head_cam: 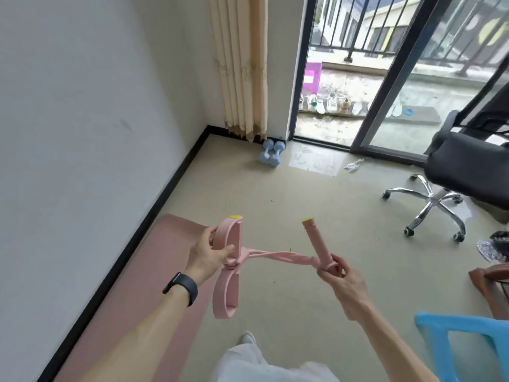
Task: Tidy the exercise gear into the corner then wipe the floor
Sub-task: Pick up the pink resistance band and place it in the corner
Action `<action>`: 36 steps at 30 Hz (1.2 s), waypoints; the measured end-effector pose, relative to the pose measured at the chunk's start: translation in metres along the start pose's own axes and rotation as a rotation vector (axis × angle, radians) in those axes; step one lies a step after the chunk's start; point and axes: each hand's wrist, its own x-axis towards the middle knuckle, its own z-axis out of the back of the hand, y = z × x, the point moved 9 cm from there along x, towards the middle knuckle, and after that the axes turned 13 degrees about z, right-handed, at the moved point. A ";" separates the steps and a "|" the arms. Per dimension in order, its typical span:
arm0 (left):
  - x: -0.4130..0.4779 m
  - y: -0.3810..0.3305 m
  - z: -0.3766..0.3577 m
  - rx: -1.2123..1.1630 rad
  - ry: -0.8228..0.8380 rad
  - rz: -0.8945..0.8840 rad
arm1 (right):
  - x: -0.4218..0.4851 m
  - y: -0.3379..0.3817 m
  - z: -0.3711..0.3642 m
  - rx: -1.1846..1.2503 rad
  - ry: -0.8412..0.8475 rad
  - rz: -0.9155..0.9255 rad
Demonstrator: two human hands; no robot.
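Observation:
I hold a pink pedal resistance puller (278, 257) in the air in front of me, its rubber bands twisted between my hands. My left hand (207, 253) grips the foot-pedal loops at the left end. My right hand (338, 277) grips the foam handle bar, which points up and away. Two light blue dumbbells (271, 153) lie side by side in the corner under the curtain. A pink yoga mat (154, 274) lies flat along the left wall, below my left arm. A crumpled white rag (354, 164) lies on the floor near the sliding door.
A black office chair (451, 172) on a chrome wheeled base stands at the right. A blue plastic stool (465, 340) is at the lower right, with a wooden piece beside it. The balcony door (330, 78) is open, with shoes lined up outside. Small bits of dirt dot the beige floor.

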 end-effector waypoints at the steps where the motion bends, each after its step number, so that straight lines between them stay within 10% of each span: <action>1: 0.020 -0.015 -0.001 0.007 0.000 0.008 | 0.021 0.008 0.006 0.002 -0.018 0.002; 19: 0.327 -0.321 -0.074 -0.056 -0.138 0.029 | 0.481 0.125 0.060 0.094 0.104 0.059; 36: 0.608 -0.400 -0.049 -0.396 -0.185 0.354 | 0.799 0.244 -0.078 -0.115 0.380 0.140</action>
